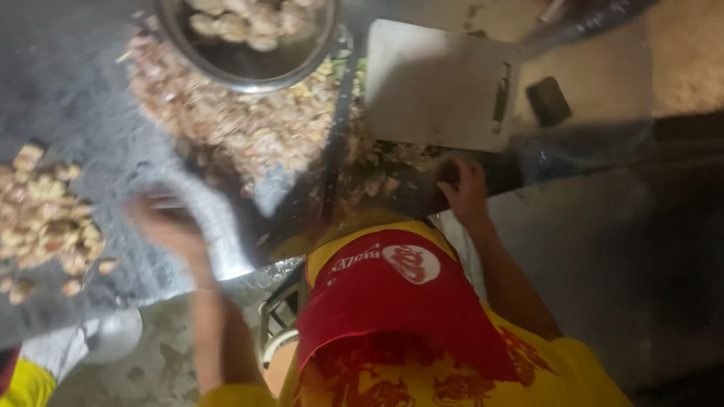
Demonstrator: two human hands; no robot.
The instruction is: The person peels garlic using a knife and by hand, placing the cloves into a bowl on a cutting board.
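At the top of the frame a metal bowl point(249, 45) looks shiny and smooth. Under it lies a heap of peels point(234, 120), thin, dry and papery. Right of it a white plastic cutting board point(437, 83) looks flat, smooth and matt. At the left the desk point(68, 98) is grey and dull, with a pile of rough, lumpy brown pieces point(41, 218) on it. Low in the middle the red and yellow apron point(400, 309) is soft cloth. At lower left the floor point(158, 362) looks like rough, stained concrete.
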